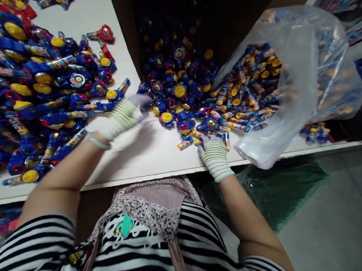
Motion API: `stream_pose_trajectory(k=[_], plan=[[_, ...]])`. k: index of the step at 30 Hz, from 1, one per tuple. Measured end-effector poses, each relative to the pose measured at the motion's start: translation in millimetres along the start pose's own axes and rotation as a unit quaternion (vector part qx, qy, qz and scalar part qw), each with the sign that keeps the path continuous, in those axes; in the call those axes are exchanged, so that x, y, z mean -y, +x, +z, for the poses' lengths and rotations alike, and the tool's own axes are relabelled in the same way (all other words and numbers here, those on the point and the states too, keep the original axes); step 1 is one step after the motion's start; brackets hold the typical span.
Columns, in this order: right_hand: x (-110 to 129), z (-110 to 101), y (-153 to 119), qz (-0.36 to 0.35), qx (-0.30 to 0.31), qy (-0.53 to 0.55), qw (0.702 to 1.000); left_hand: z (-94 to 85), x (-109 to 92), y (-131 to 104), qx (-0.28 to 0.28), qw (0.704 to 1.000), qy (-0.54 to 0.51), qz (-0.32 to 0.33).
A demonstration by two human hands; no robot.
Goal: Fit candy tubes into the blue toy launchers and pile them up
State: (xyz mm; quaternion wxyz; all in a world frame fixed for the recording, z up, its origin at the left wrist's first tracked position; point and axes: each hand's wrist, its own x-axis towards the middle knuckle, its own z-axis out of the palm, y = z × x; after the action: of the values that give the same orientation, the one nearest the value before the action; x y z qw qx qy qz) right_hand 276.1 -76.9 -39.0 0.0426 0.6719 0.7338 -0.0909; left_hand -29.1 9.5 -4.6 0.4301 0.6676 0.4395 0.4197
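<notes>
My left hand (128, 114), in a striped glove, is over the white table between the large toy pile and the box opening. Motion smears its fingers, so their grip is unclear. My right hand (213, 153), gloved the same way, is at the table's front, its fingers curled down on the small printed tubes (186, 143) with yellow ends. Just beyond it lie blue toy watches, among them one with a yellow round face (166, 118) and one with a dark dial (210, 124). The undersides of my right fingers are hidden.
Blue toy watches with tubes attached (78, 80) cover the table's left. A dark cardboard box (127, 36) opens toward me, watches spilling out. On the right, a clear plastic bag (300, 73) holds many tubes. The table's front edge (159, 175) runs before my apron.
</notes>
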Motion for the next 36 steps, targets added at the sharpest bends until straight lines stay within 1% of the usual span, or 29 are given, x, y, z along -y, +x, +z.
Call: stream_pose_trajectory(k=[1,2,3,4,5,6,7,8,10,11,12,13,14,16,17,18,20,22,25,27,28,29,30,32,33,34,35,36], plan=[[1.7,-0.2,0.5,0.002,0.001,-0.004,1.0,10.8,6.2,2.7,0.053,0.995,0.076,0.021],[1.7,-0.3,0.5,-0.002,-0.004,-0.001,1.0,23.4,13.1,4.4,0.102,0.98,0.163,0.04],[-0.1,-0.1,-0.2,-0.011,-0.013,0.009,1.0,36.0,20.1,5.1,0.138,0.958,0.244,0.055],[-2.9,0.4,-1.4,-0.021,-0.028,0.03,0.999,47.1,26.8,4.6,0.156,0.938,0.303,0.061],[-6.2,1.2,-3.2,-0.033,-0.045,0.065,0.996,55.0,32.8,2.7,0.159,0.929,0.33,0.061],[-9.2,2.2,-5.2,-0.045,-0.062,0.115,0.99,59.1,37.5,-0.5,0.161,0.928,0.33,0.058],[-10.9,3.3,-7.2,-0.055,-0.073,0.175,0.98,59.1,40.7,-5.0,0.155,0.938,0.307,0.052],[-10.6,4.3,-8.9,-0.065,-0.076,0.239,0.966,55.5,42.1,-10.6,0.135,0.956,0.26,0.038],[-2.7,5.7,-9.9,-0.083,-0.068,0.347,0.932,42.3,39.7,-23.5,0.061,0.992,0.106,-0.013],[5.0,5.8,-8.7,-0.093,-0.061,0.382,0.918,35.1,36.3,-29.9,0.019,0.999,0.007,-0.047],[14.5,5.4,-6.2,-0.106,-0.057,0.402,0.908,29.1,31.9,-35.7,-0.017,0.992,-0.096,-0.081],[25.2,4.8,-2.6,-0.122,-0.056,0.412,0.901,24.9,26.8,-40.6,-0.039,0.975,-0.189,-0.113],[36.2,4.0,1.5,-0.139,-0.058,0.414,0.898,22.8,21.4,-44.5,-0.049,0.952,-0.267,-0.14],[56.3,2.6,9.6,-0.172,-0.061,0.401,0.898,23.7,10.8,-49.4,-0.057,0.911,-0.366,-0.183],[64.3,2.2,12.5,-0.185,-0.059,0.387,0.901,25.8,6.2,-50.6,-0.061,0.901,-0.383,-0.197],[70.7,2.1,14.3,-0.195,-0.055,0.371,0.906,28.4,2.2,-51.1,-0.067,0.901,-0.379,-0.201],[78.4,2.4,14.7,-0.204,-0.045,0.338,0.917,33.5,-3.5,-51.5,-0.078,0.919,-0.336,-0.191],[80.9,2.9,12.4,-0.201,-0.037,0.305,0.93,37.5,-6.1,-51.8,-0.081,0.937,-0.288,-0.178],[80.1,2.6,8.4,-0.195,-0.015,0.25,0.948,41.9,-6.5,-53.7,-0.073,0.944,-0.262,-0.188],[79.5,1.3,6.3,-0.192,0.014,0.247,0.95,44.2,-6.9,-55.5,-0.07,0.948,-0.245,-0.19],[79.5,0.4,5.1,-0.184,0.025,0.271,0.945,45.3,-7.6,-56.4,-0.071,0.95,-0.24,-0.188],[80.0,-0.4,3.7,-0.175,0.039,0.311,0.933,46.3,-8.4,-57.4,-0.073,0.95,-0.244,-0.183],[80.9,-0.9,2.0,-0.167,0.055,0.363,0.915,47.5,-9.3,-58.3,-0.076,0.948,-0.253,-0.175],[84.2,-0.5,-2.0,-0.156,0.096,0.477,0.859,50.4,-10.2,-59.8,-0.076,0.947,-0.272,-0.155],[86.6,0.8,-3.8,-0.154,0.118,0.523,0.83,51.9,-10.0,-60.4,-0.072,0.947,-0.276,-0.145],[89.3,2.7,-5.4,-0.152,0.134,0.553,0.808,53.0,-9.3,-60.8,-0.067,0.95,-0.273,-0.138],[91.8,5.2,-6.6,-0.148,0.139,0.567,0.798,53.1,-8.5,-60.8,-0.057,0.953,-0.263,-0.136],[93.8,7.8,-7.4,-0.143,0.132,0.567,0.8,51.5,-7.8,-60.5,-0.043,0.958,-0.248,-0.14]])
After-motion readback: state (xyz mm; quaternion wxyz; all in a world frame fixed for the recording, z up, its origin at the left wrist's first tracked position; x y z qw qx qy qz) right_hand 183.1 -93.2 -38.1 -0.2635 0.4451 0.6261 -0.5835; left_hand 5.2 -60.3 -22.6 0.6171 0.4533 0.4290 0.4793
